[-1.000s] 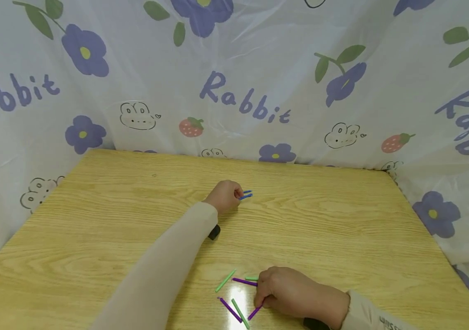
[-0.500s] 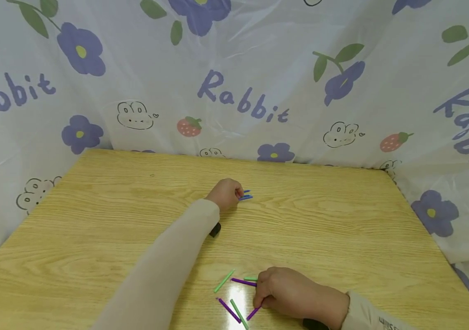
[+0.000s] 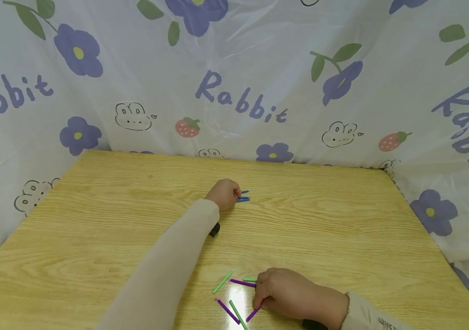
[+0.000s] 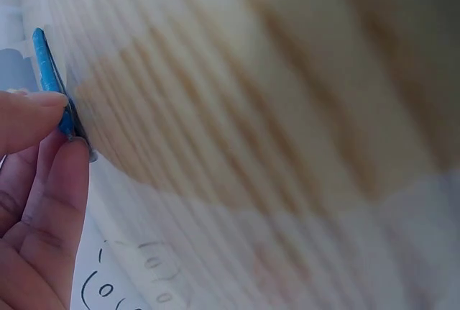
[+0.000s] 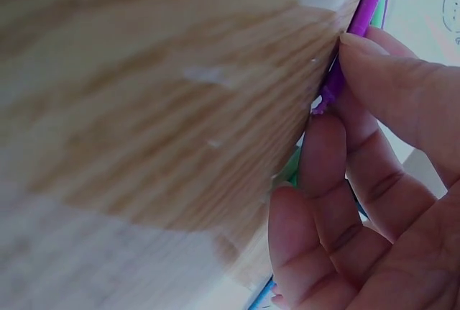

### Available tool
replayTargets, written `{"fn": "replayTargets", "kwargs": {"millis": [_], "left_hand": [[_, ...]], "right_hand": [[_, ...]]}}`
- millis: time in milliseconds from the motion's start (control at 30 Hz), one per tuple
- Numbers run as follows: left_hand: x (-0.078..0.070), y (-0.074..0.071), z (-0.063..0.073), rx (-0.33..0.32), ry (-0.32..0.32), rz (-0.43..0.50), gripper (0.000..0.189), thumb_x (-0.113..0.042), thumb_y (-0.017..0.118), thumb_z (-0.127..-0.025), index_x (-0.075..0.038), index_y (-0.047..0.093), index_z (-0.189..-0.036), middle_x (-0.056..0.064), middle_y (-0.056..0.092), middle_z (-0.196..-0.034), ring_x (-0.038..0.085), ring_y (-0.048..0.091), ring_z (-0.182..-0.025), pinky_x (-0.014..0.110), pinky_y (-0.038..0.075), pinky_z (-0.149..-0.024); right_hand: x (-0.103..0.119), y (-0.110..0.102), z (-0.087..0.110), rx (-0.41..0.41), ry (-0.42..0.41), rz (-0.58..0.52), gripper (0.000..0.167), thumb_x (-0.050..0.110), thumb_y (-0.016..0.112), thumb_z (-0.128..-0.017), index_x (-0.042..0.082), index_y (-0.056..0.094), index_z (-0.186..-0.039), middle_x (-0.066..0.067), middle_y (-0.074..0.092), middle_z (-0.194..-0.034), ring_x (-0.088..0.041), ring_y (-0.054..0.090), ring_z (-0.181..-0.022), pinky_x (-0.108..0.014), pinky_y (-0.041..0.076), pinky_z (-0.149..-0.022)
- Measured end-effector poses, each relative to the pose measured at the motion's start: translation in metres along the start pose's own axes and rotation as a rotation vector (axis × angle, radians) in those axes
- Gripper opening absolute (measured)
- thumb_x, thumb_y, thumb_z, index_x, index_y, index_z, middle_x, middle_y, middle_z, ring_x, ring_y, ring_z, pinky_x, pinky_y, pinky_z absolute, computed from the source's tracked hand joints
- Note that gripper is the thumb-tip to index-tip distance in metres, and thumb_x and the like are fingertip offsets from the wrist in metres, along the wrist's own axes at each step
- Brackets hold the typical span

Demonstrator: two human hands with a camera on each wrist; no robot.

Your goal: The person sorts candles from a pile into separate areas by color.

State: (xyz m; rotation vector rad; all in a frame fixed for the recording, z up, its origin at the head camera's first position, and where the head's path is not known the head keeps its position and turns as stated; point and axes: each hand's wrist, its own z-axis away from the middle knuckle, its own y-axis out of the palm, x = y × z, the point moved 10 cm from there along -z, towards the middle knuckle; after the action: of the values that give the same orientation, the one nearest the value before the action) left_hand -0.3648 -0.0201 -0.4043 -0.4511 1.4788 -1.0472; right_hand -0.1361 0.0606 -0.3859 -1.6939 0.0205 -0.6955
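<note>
Near the far middle of the table, my left hand (image 3: pixel 223 195) pinches a thin blue candle (image 4: pixel 46 62) between thumb and fingertip, close to the tabletop. Beside its fingers in the head view, another blue candle (image 3: pixel 245 192) points to the right. At the near side, my right hand (image 3: pixel 285 292) has thumb and fingers on a purple candle (image 5: pixel 368 1), with a wick-like tip by the fingertips. To its left lie two more purple candles, one slanting (image 3: pixel 228 311) and one nearly level (image 3: pixel 242 283). Green candles (image 3: pixel 223 282) lie among them, one partly hidden by the right hand.
The wood-grain table (image 3: pixel 341 220) spreads out around both hands. A white curtain (image 3: pixel 234 55) printed with flowers, rabbits and strawberries hangs along its back and sides. Dark wrist devices show under both wrists, and a light patch shines on the near tabletop.
The blue candles by my left fingertips have shifted slightly, and their ends now show closer together at the lower side. My right hand and the purple and green candles keep their places.
</note>
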Motion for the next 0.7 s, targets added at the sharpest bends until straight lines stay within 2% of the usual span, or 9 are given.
{"fn": "replayTargets", "kwargs": {"millis": [333,700], "left_hand": [[0.0053,0.0031,-0.0070,0.002,-0.007,-0.006,0.024,0.009,0.054,-0.090,-0.007,0.071,-0.094,0.005,0.067,-0.096,0.019,0.059,-0.090,0.034,0.051,-0.082],[0.0010,0.0016,-0.0026,0.007,-0.013,0.007,0.029,0.015,0.052,-0.088,-0.005,0.071,-0.097,0.005,0.066,-0.093,0.019,0.060,-0.088,0.033,0.051,-0.082]], "right_hand": [[-0.0007,0.0007,0.0005,0.003,0.004,-0.007,0.014,0.007,0.076,-0.079,0.020,0.077,-0.085,0.015,0.065,-0.084,0.006,0.055,-0.082,-0.008,0.043,-0.076],[-0.0012,0.0010,0.0004,0.000,0.001,-0.008,0.015,0.007,0.077,-0.078,0.020,0.077,-0.085,0.015,0.064,-0.084,0.006,0.055,-0.082,-0.008,0.043,-0.075]]}}
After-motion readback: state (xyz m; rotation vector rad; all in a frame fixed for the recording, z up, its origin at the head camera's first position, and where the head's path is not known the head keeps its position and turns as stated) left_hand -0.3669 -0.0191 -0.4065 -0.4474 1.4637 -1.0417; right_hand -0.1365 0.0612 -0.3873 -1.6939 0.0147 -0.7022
